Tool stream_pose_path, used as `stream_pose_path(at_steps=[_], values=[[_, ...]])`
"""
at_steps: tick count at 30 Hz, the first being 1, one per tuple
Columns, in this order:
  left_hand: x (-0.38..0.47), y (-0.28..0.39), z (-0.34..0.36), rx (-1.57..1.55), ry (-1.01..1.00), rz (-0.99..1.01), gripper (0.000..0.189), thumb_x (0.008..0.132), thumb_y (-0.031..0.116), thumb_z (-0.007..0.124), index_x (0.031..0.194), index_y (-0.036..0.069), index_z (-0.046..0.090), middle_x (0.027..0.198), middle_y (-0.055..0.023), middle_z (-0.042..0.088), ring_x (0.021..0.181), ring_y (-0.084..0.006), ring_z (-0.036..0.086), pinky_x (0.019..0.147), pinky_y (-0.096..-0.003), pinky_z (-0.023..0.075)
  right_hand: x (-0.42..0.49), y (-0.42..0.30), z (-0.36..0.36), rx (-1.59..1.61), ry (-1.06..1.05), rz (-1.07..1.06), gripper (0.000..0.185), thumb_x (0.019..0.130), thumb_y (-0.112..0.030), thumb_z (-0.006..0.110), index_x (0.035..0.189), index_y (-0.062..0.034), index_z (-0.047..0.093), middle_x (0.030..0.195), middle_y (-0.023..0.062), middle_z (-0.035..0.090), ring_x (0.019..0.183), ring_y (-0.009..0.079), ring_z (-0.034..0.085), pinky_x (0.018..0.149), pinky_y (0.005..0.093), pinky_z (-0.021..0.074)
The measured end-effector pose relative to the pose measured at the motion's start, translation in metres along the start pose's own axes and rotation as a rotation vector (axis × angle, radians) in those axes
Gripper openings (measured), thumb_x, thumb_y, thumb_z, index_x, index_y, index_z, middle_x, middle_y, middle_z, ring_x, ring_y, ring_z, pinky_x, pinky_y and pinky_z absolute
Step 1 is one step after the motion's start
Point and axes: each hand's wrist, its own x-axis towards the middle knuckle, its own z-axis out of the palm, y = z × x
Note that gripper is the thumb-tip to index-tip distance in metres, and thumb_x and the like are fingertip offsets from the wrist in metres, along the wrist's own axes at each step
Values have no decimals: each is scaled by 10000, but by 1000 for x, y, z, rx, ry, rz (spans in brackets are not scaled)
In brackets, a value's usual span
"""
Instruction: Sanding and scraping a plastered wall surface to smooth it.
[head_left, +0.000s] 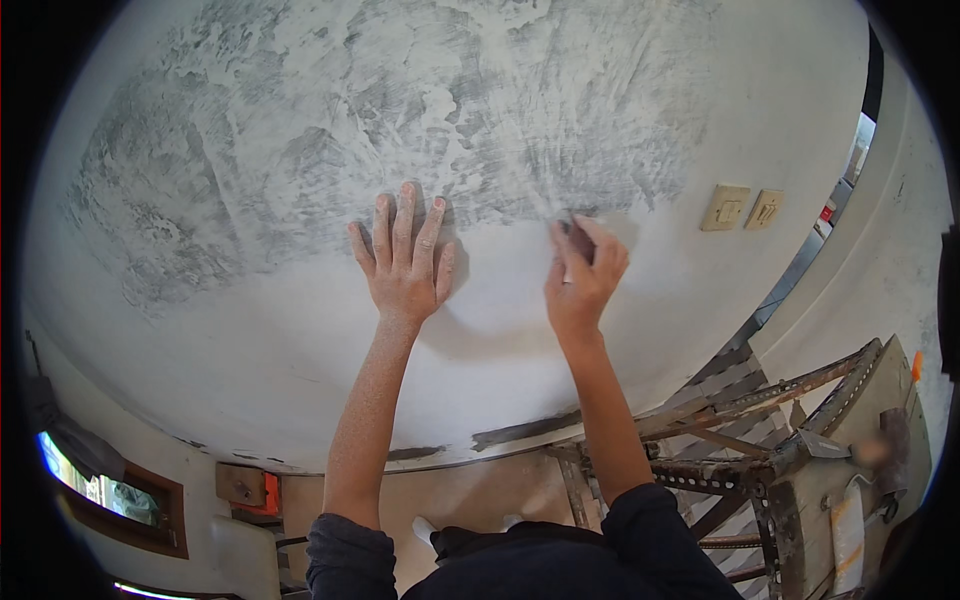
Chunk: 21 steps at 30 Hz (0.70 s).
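Note:
Before me stands a wall (487, 285) with a grey, patchy, scraped-looking area above and smooth white plaster below. My left hand (405, 259) is pressed flat on it, fingers spread across the edge between grey and white. Pale dust coats that hand and forearm. To its right, my right hand (589, 274) grips a small dark brown piece, apparently folded sandpaper (581, 241), against the lower edge of the grey area. The fingers hide part of the piece, and the hand is slightly blurred.
Two electrical switch plates, one larger (726, 208) and one smaller (764, 209), sit on the wall at right. A perforated metal frame (765, 472) carries a board with a scraper (823, 444) and a white-and-yellow paint roller (849, 536). A wood-framed window (127, 495) is at lower left.

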Motion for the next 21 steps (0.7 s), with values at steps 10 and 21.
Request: stream_pose_path(at_steps=[10,21], values=[[1,-3,-2,8,-3,-1,435,912,372,429,1314,226,507,1428,-75,400,1350,-286,305,1122,-540,59,2,13,-4,-12,-37,-62,165,701,-3,675,831,-101,703,1082,17,586,951,233,509,808,373,358],[-1,-6,-2,15,-12,-7,437,911,373,426,1316,227,504,1431,-78,396,1352,-290,301,1121,-542,58,3,13,-3,24,-78,-96,292,707,28,636,955,-113,700,1073,38,587,964,244,506,817,389,363]])
